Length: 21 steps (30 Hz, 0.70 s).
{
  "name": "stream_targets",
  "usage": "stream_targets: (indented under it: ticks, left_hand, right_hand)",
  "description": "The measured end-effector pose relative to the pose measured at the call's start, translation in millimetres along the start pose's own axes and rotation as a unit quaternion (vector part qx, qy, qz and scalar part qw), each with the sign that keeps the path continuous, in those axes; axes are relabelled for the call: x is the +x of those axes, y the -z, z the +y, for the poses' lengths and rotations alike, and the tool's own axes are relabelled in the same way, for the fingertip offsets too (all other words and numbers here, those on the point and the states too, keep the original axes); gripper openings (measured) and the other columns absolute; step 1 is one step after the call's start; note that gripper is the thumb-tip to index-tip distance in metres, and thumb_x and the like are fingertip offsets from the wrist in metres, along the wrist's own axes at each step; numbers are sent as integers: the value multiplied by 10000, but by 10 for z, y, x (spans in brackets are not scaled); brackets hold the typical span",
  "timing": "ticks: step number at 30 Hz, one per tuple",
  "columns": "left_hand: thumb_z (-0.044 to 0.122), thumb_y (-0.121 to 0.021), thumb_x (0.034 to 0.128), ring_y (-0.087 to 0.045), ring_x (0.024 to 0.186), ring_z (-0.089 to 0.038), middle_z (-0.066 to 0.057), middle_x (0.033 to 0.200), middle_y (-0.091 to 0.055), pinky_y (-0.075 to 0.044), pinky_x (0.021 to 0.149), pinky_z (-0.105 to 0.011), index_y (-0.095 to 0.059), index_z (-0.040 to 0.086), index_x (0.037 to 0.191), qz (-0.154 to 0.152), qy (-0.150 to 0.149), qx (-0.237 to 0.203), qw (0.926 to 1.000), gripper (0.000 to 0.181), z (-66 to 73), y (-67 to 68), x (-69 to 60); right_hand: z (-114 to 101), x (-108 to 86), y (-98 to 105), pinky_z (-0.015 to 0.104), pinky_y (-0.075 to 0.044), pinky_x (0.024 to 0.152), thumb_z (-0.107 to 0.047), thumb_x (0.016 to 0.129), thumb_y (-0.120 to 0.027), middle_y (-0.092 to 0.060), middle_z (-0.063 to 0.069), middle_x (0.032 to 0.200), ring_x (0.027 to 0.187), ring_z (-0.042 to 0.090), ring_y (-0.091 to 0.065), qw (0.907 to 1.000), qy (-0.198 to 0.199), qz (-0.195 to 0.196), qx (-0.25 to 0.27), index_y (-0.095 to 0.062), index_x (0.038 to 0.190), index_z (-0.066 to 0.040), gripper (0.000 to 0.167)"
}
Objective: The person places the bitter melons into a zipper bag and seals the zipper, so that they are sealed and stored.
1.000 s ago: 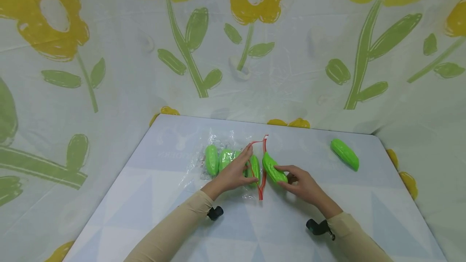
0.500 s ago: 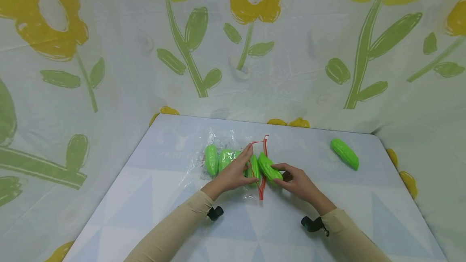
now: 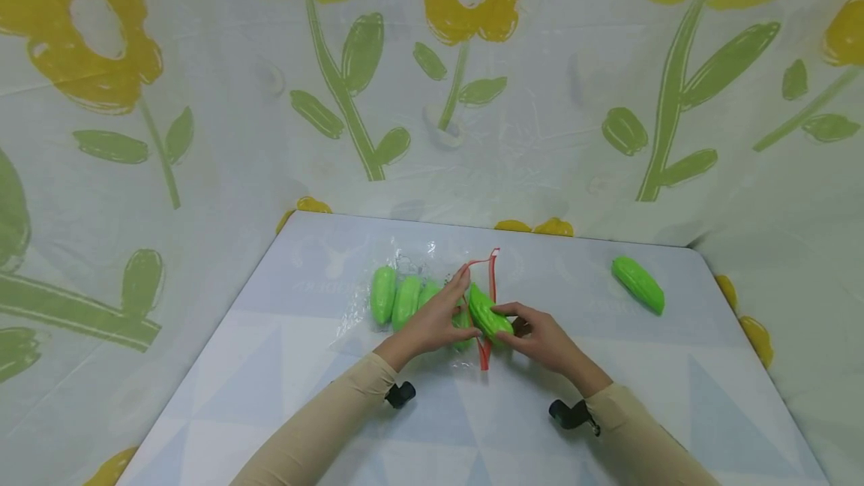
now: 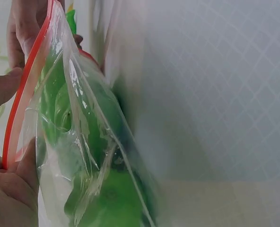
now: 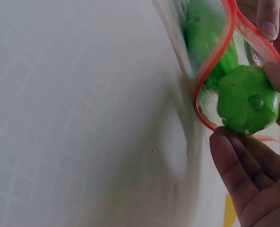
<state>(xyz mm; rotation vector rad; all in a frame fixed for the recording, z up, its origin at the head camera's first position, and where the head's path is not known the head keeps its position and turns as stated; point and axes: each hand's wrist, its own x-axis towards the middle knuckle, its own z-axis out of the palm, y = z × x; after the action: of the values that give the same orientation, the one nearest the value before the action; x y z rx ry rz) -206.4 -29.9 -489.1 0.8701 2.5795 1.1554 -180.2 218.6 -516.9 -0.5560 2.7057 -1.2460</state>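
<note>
packing ridged green gourds into a clear bag looks well past halfway, judging by how things lie. in the head view, four bagged gourds (image 3: 383,295) can be made out side by side inside the red-edged zip bag (image 3: 493,278), lying toward nine o'clock from its mouth; the left hand covers part of the row, so a further one cannot be ruled out.

the gourd in hand (image 3: 489,312) is at the mouth, half done at best: its far tip points toward eleven o'clock and lies between the two red edges, while its near end sticks out toward five o'clock. the right hand (image 3: 543,336) pinches that near end between thumb and fingers. the left hand (image 3: 435,319), at nine o'clock from the right, has thumb and fingers spread along the bag's near red edge, and the mouth stands apart there; whether any fingertip also nips the plastic, i cannot tell.

what is left, as far as this shows: the gourd at the mouth is not fully inside, one loose gourd (image 3: 638,286) lies on the table (image 3: 472,418) at two o'clock from the right hand, well apart from the bag, and the red zip is unsealed.
</note>
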Motion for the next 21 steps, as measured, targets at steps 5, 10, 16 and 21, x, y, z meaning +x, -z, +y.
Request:
stream_targets:
  ticks: [5,10,16,21]
  left_hand:
    - [264,-819,885,-543,1337,-276,-28,1709,5,-402,1148,-396,-61,114,1644,-10,-12,80,10000,1083,1,-10,3]
    - [262,-820,884,-588,1287,-271,-20,1709,3,-431,1123,-375,-65,111,1644,-16,-9,99,9999,1082,2,-14,6]
    - [262,-824,880,-580,1293,-276,-32,1707,9,-431,1120,-354,-60,105,1641,-4,-52,115,9999,1089,3,-14,1]
    - [284,-825,878,-631,1229,-257,-32,1709,10,-448,1106,-347,-43,118,1643,2,-53,124,9999,1106,9,-11,5]
  right_hand:
    - [-29,48,-55,317,-596,799,-315,917,-777,-668,28,1267,910,145,-650,9990,-277,337,-97,-623,1377,-173,505]
    - [-39,84,-109,341,-610,803,-321,920,-772,-668,72,1287,934,178,-679,9986,-356,390,-95,-614,1409,-165,537]
    - [-54,78,-121,382,-611,852,-250,975,-708,-626,114,1387,1013,225,-691,9993,-268,248,15,-588,1454,-171,499]
    - [-47,91,-133,381,-610,865,-258,966,-721,-631,110,1382,1022,229,-706,9997,-140,214,60,-607,1435,-173,489]
